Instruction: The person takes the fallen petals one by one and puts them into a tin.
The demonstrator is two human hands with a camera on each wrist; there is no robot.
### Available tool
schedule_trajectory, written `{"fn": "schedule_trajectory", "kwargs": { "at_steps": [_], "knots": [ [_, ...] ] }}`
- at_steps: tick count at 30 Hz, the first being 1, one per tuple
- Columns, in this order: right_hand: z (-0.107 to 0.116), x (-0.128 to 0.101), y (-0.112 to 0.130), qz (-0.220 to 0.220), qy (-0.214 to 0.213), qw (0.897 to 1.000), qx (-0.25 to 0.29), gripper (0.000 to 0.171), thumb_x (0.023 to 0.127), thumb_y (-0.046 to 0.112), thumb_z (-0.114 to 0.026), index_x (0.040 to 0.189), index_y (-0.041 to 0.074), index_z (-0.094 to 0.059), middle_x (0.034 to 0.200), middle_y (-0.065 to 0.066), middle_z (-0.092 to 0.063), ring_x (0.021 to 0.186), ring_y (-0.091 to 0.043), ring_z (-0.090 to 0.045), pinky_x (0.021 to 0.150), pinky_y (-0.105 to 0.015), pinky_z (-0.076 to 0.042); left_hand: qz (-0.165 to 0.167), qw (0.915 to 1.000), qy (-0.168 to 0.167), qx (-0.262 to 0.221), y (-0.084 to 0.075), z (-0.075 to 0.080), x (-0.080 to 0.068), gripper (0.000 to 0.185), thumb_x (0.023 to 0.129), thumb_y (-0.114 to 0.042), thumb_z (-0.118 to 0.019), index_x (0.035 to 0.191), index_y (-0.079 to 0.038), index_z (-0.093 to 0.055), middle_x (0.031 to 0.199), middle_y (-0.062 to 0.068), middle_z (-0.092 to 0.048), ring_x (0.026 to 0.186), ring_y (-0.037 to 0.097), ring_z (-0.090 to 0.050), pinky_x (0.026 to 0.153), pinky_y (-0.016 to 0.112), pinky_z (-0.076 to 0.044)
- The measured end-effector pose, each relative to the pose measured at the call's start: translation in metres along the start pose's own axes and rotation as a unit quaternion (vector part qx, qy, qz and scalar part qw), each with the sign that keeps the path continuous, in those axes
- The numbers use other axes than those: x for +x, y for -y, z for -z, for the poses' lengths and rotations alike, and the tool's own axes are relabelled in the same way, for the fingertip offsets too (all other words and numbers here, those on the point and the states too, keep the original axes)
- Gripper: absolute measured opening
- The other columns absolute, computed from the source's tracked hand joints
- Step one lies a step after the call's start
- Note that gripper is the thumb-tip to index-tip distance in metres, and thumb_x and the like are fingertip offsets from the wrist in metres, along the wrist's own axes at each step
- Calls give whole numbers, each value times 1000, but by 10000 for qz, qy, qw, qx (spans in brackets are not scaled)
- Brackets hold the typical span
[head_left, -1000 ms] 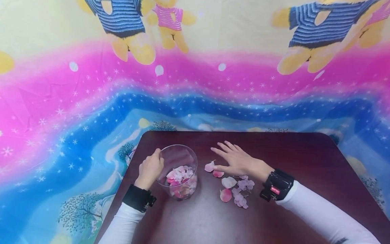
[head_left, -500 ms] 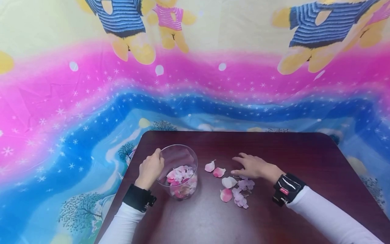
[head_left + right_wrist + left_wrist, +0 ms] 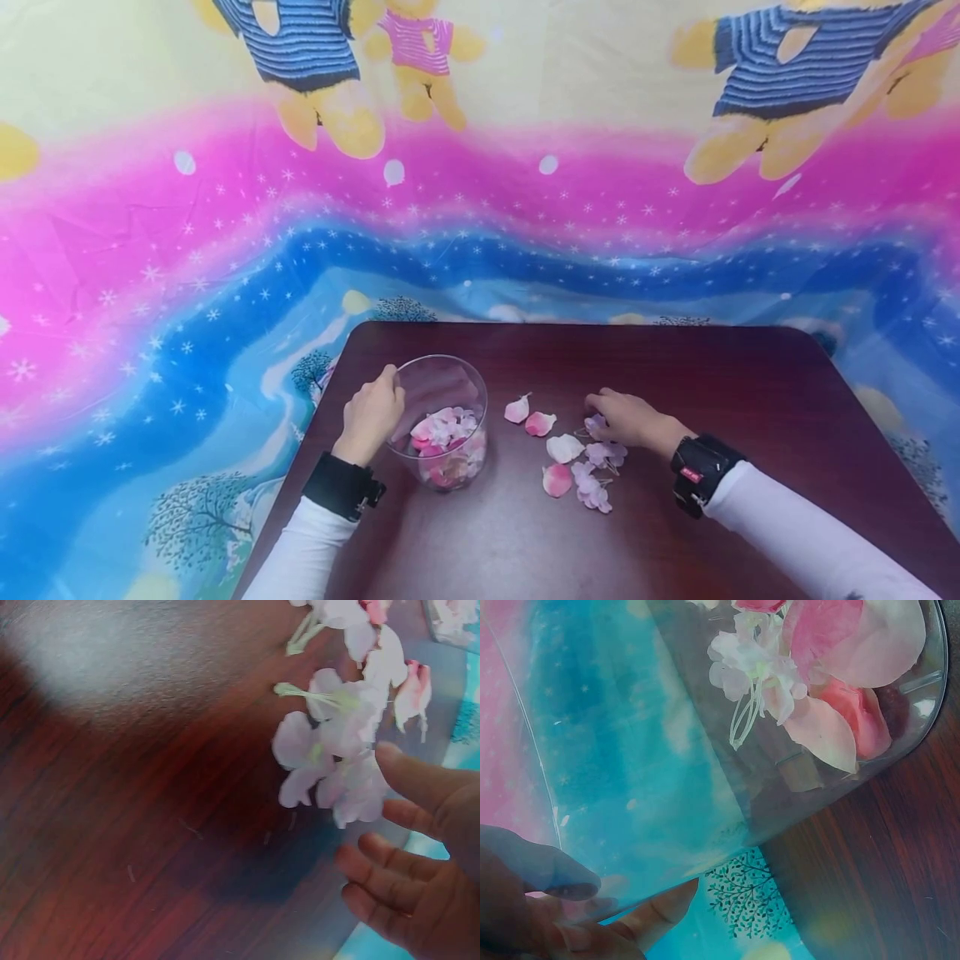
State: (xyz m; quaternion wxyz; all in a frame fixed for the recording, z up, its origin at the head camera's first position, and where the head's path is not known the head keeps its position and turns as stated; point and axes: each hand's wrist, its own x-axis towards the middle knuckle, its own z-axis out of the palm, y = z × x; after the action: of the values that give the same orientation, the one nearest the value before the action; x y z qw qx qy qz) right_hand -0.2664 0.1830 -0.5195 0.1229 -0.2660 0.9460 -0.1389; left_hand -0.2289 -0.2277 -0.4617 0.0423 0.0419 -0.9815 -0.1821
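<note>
My left hand (image 3: 371, 417) pinches the rim of a clear bowl (image 3: 480, 400) at its left side; the left wrist view shows fingers on both faces of the see-through wall. Pink and white petals (image 3: 821, 735) and a white flower (image 3: 754, 671) lie inside the bowl. At the back of a loose group on the table, my right hand (image 3: 633, 417) pinches a pale lilac flower (image 3: 356, 787) between thumb and forefinger, its other fingers loosely bent. More lilac flowers (image 3: 591, 487) lie just in front of that hand.
Loose petals lie between bowl and right hand: a white one (image 3: 564, 448), a pink one (image 3: 557, 480), and two pink-white ones farther back, including one petal (image 3: 517, 409). The dark wooden table (image 3: 712, 367) ends at a patterned cloth (image 3: 480, 192) behind.
My right hand has drawn back to the right from the far petals, and its fingers have come together on a lilac flower. The left hand and bowl stay in place.
</note>
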Motion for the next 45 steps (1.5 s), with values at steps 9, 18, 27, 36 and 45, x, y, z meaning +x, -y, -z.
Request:
{"fn": "schedule_trajectory", "kwargs": {
  "at_steps": [9,18,27,36,45],
  "knots": [
    [-11,3,-4,-55,3,9996,281,7,95,10,-65,90,9,-69,73,2,-62,59,-9,-52,58,-28,-43,-22,10000,69,-20,0,1,-1,11,100,-18,-51,106,-10,-55,65,7,-51,57,24,-52,51,37,-38],
    [-16,7,-14,27,-231,9997,75,13,91,2,-65,82,11,-68,64,4,-57,58,-9,-50,57,-28,-42,10,9999,109,-6,0,2,2,10,100,-20,-49,105,-12,-54,65,6,-52,59,25,-55,52,37,-38],
    [-16,15,-21,42,-574,9980,248,13,92,5,-67,82,12,-69,70,5,-61,61,-8,-50,59,-25,-43,1,9999,144,-27,0,1,1,12,101,-19,-50,108,-11,-55,65,6,-52,57,24,-53,52,35,-38],
    [7,16,-8,523,-1096,9915,461,17,91,4,-70,78,13,-63,67,7,-54,61,-5,-47,58,-24,-41,12,9999,124,-23,0,1,1,12,100,-19,-51,108,-11,-55,66,7,-53,58,24,-54,52,36,-39],
    [41,15,23,727,-1437,9848,643,15,94,10,-70,81,16,-66,68,7,-58,61,-4,-49,62,-24,-43,72,9999,154,-24,-1,1,1,12,100,-19,-52,109,-11,-55,67,6,-53,58,24,-54,52,36,-39]
  ]
}}
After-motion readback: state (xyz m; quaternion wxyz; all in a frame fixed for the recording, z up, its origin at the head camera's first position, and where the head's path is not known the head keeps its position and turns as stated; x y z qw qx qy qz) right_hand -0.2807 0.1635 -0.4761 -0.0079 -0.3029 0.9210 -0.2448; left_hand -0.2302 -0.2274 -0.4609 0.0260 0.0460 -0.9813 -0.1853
